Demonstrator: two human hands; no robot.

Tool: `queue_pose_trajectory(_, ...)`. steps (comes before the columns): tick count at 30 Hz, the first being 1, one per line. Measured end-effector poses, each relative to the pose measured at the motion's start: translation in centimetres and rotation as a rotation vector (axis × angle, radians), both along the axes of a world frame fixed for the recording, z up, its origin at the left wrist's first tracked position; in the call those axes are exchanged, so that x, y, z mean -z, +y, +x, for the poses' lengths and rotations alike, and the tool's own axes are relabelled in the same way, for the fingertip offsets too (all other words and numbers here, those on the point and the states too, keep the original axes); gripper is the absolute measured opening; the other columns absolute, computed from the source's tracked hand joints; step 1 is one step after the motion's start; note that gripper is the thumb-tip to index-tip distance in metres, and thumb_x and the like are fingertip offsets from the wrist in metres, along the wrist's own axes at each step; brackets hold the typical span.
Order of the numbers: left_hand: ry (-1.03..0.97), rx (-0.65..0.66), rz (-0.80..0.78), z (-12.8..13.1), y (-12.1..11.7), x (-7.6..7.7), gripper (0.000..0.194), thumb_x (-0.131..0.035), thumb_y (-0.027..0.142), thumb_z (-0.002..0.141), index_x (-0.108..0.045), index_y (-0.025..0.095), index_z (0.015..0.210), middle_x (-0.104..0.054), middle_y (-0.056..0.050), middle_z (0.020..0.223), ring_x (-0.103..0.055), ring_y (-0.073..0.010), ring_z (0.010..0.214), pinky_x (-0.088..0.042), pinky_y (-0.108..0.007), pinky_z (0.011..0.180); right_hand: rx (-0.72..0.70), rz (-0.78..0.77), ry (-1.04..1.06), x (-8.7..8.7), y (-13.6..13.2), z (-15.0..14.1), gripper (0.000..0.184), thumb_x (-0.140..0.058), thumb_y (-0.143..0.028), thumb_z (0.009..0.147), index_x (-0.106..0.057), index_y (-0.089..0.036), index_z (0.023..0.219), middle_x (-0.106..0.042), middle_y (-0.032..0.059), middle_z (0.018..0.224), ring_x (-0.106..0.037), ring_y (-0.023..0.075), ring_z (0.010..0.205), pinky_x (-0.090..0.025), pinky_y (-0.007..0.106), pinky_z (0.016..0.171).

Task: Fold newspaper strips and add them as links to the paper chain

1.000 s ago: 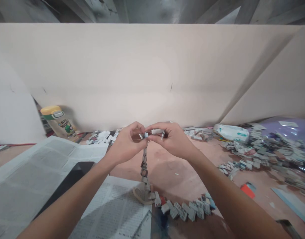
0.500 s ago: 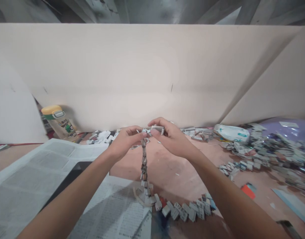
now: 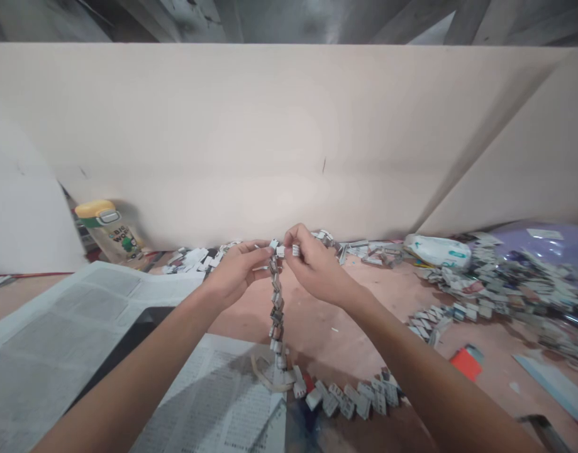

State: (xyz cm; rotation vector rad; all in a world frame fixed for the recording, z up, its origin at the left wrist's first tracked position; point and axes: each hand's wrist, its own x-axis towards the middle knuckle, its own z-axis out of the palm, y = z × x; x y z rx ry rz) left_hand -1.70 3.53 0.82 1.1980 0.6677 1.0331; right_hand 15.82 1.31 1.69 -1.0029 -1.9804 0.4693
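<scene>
My left hand (image 3: 234, 272) and my right hand (image 3: 314, 267) meet in front of me, fingers pinched on the top end of a chain of folded newspaper pieces (image 3: 275, 308). The chain hangs straight down from my fingertips, then curls to the right along the brown table (image 3: 345, 397). My right fingers also pinch a small folded paper piece (image 3: 294, 250) against the chain's top link.
Newspaper sheets (image 3: 57, 327) and a dark flat object (image 3: 128, 346) cover the left of the table. A yellow-lidded bottle (image 3: 107, 231) stands at the back left. Heaps of folded paper pieces (image 3: 496, 283), a white packet (image 3: 437, 251) and a red scrap (image 3: 463, 363) lie right. Cardboard walls enclose the back.
My right hand has turned and drawn in, pressing the small folded piece closer to the chain's top. The hanging chain has swung slightly; my left hand stays put.
</scene>
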Motion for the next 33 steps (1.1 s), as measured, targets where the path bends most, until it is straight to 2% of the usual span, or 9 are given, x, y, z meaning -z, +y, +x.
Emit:
queue_pose_trajectory(8, 0.041, 0.049, 0.056, 0.2, -0.4, 0.0, 0.014, -0.069, 0.022, 0.079, -0.067, 0.015, 0.090, -0.065, -0.004, 0.089, -0.061, -0.0141, 0.083, -0.049, -0.032, 0.084, 0.107, 0.092, 0.026, 0.9, 0.2, -0.6, 0.015, -0.041, -0.013, 0.081, -0.038, -0.023, 0.092, -0.046, -0.0037, 0.069, -0.042, 0.0138, 0.055, -0.030, 0.027, 0.057)
queue_pose_trajectory(12, 0.071, 0.005, 0.064, 0.5, -0.7, -0.1, 0.027, -0.071, 0.023, 0.077, -0.061, 0.019, 0.102, -0.064, -0.001, 0.087, -0.060, -0.0129, 0.083, -0.048, -0.031, 0.085, 0.142, 0.102, 0.067, 1.6, 0.5, -1.2, 0.013, -0.040, -0.015, 0.083, -0.035, -0.023, 0.092, -0.045, -0.0022, 0.072, -0.044, 0.0156, 0.061, -0.031, 0.028, 0.059)
queue_pose_trajectory(16, 0.130, -0.115, 0.122, 0.8, -0.8, 0.0, 0.026, -0.072, 0.031, 0.077, -0.054, 0.019, 0.092, -0.063, 0.001, 0.079, -0.060, -0.0113, 0.076, -0.048, -0.030, 0.081, 0.071, 0.011, 0.087, 1.8, 0.4, -1.3, 0.013, -0.040, -0.015, 0.085, -0.034, -0.022, 0.094, -0.042, -0.0028, 0.075, -0.043, 0.0144, 0.061, -0.032, 0.027, 0.059)
queue_pose_trajectory(21, 0.129, -0.160, 0.197, 0.9, -0.7, 0.2, 0.027, -0.069, 0.038, 0.079, -0.052, 0.019, 0.088, -0.061, 0.003, 0.074, -0.059, -0.0117, 0.072, -0.048, -0.030, 0.078, -0.102, -0.094, 0.103, 1.2, -0.1, -0.8, 0.014, -0.044, -0.019, 0.087, -0.034, -0.023, 0.096, -0.035, -0.0062, 0.071, -0.038, 0.0119, 0.059, -0.032, 0.026, 0.058)
queue_pose_trajectory(26, 0.096, -0.200, 0.204, 1.0, -0.6, 0.4, 0.027, -0.072, 0.036, 0.076, -0.057, 0.017, 0.088, -0.062, -0.001, 0.088, -0.060, -0.0126, 0.079, -0.048, -0.028, 0.075, -0.218, -0.065, 0.135, 1.0, -0.2, -0.4, 0.013, -0.047, -0.021, 0.088, -0.037, -0.022, 0.096, -0.035, -0.0050, 0.074, -0.037, 0.0115, 0.062, -0.032, 0.027, 0.058)
queue_pose_trajectory(29, 0.062, -0.263, 0.193, 1.1, -0.7, 0.3, 0.031, -0.077, 0.033, 0.071, -0.056, 0.018, 0.088, -0.061, 0.000, 0.086, -0.060, -0.0132, 0.078, -0.048, -0.027, 0.072, -0.275, -0.039, 0.174, 1.1, -0.2, -0.3, 0.010, -0.045, -0.019, 0.089, -0.040, -0.021, 0.097, -0.038, -0.0037, 0.076, -0.038, 0.0117, 0.064, -0.032, 0.027, 0.059)
queue_pose_trajectory(33, -0.012, -0.272, 0.162, 1.2, -0.8, 0.0, 0.035, -0.081, 0.028, 0.064, -0.053, 0.018, 0.081, -0.062, 0.001, 0.082, -0.059, -0.0122, 0.076, -0.048, -0.026, 0.070, -0.249, 0.001, 0.183, 1.1, -0.2, -0.4, 0.003, -0.041, -0.021, 0.093, -0.042, -0.020, 0.096, -0.040, -0.0032, 0.076, -0.038, 0.0112, 0.063, -0.031, 0.027, 0.058)
